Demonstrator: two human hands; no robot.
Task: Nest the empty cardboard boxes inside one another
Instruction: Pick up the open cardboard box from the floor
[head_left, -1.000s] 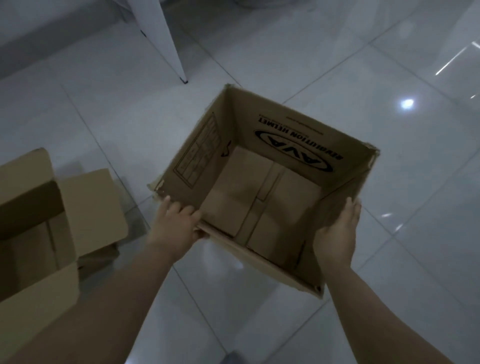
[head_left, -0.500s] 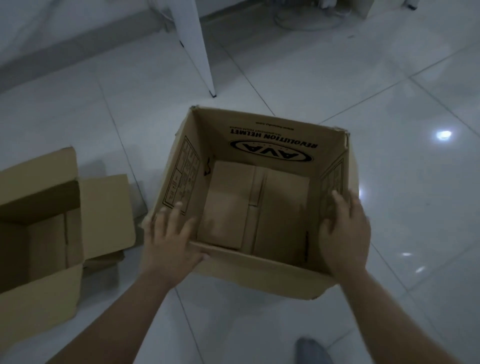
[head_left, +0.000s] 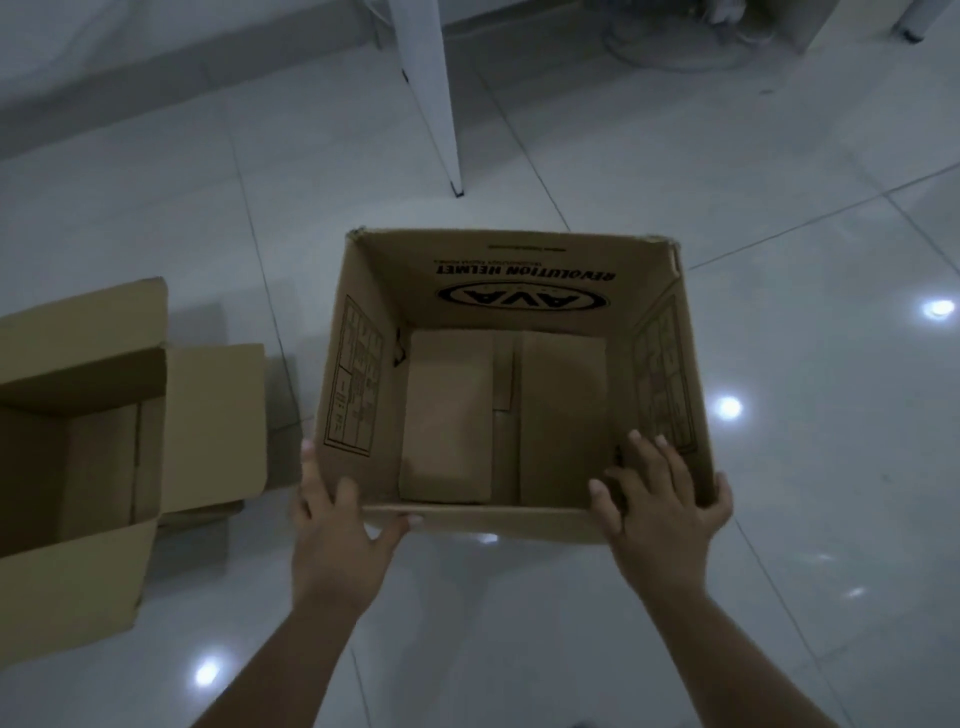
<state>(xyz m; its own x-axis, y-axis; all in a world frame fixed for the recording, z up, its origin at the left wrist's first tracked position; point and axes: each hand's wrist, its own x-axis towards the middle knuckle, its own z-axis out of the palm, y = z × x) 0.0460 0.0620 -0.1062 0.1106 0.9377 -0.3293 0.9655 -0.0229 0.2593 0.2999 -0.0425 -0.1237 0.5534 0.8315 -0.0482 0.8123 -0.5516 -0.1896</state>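
A pale, glossy tiled floor (head_left: 675, 156) fills the view, dotted with bright reflections on the right. In the middle sits the printed cardboard box (head_left: 519, 270), open side up, its far inner wall marked "AVA" and "REVOLUTION HELMET" upside down, with label grids on its left and right inner walls and folded bottom flaps showing inside. At the left edge stands a plain cardboard box (head_left: 67, 571), also open, one flap (head_left: 213, 426) spread out flat toward the printed box; the two boxes are near each other but apart. A white furniture leg (head_left: 431, 93) reaches the floor beyond the printed box.

The left hand (head_left: 337, 540) holds the near left corner of the printed box, its grip clamped there with fingers along the outer left wall and thumb on the near rim. The right hand (head_left: 665, 509) holds the near right corner, fingers inside against the right wall and thumb outside, its grip clamped on that wall.
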